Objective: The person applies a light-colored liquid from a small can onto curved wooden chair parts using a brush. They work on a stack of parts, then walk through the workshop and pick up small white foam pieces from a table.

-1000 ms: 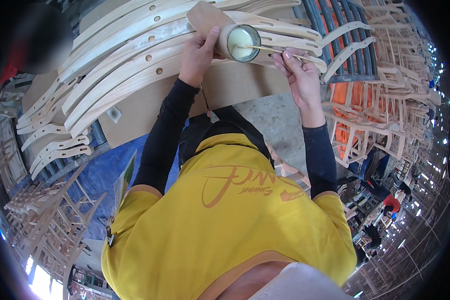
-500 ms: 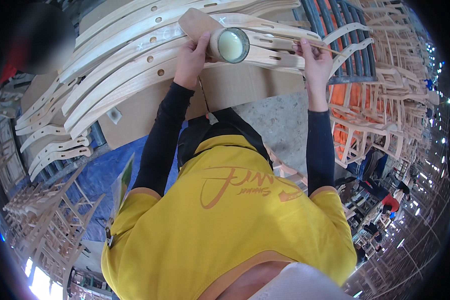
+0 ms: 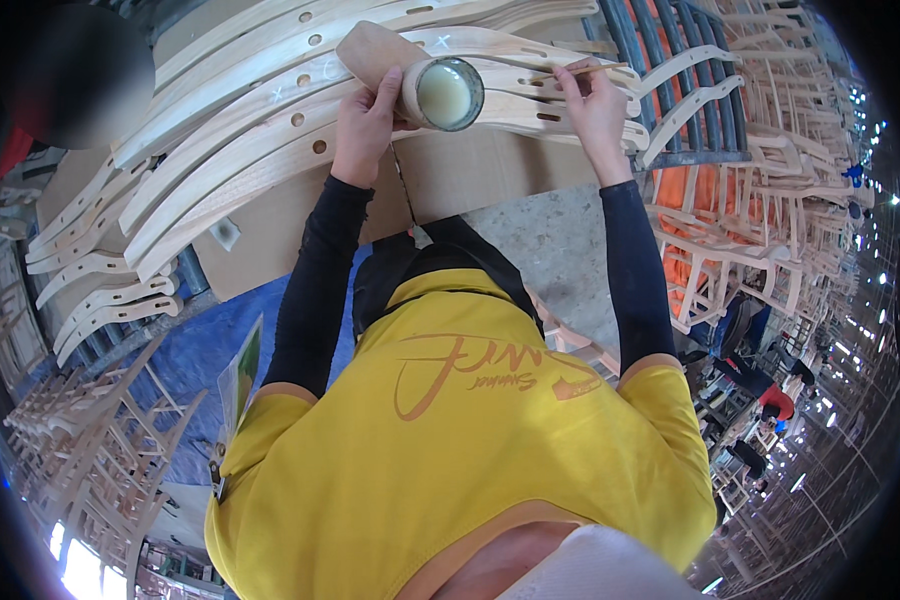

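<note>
My left hand is closed around a round cup of pale, milky liquid. Beside the cup and above my fingers is a flat tan piece with a rounded edge; I cannot tell whether the same hand grips it. Pinched in the fingers of my right hand is a thin wooden stick, held nearly level over the slotted ends of the curved wooden parts. Those curved wooden parts lie side by side beneath both hands, with round holes and slots in them and chalk marks on some.
Brown cardboard lies under the wooden parts. A dark slatted rack stands at the far right, with stacked wooden frames beyond. Blue sheeting spreads at the left. Other people are at the right.
My right hand has moved left with the stick, bringing it over the slotted ends. My left hand and the cup have shifted slightly left.
</note>
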A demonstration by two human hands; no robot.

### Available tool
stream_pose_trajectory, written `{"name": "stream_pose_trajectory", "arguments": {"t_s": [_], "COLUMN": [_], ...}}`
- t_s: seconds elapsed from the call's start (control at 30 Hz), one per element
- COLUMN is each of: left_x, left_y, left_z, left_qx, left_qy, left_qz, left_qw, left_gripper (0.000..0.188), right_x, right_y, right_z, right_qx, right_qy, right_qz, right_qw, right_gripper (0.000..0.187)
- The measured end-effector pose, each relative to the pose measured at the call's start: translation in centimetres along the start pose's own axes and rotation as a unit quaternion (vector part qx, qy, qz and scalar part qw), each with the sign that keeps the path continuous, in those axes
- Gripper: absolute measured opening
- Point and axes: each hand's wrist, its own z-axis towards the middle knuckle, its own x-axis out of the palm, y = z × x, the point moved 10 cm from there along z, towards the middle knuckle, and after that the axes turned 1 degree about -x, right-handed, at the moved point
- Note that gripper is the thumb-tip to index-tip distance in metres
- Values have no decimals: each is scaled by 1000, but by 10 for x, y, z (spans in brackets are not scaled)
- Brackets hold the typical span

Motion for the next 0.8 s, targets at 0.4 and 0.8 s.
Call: {"name": "stream_pose_trajectory", "arguments": {"t_s": [0.4,0.8], "left_x": [-9,-11], "left_y": [-1,-5], "left_z": [2,2], "left_qx": [3,-5], "left_qy": [-7,-7], "left_qz": [-15,17], "left_qw": [1000,1000], "left_gripper": [43,42], "right_x": [2,2], "right_y": [7,14], "right_z": [9,9], "right_qx": [-38,-44], "right_qy": [26,40], "right_qz": [-52,-60], "right_qw": [998,996], "right_gripper": [21,18]}}
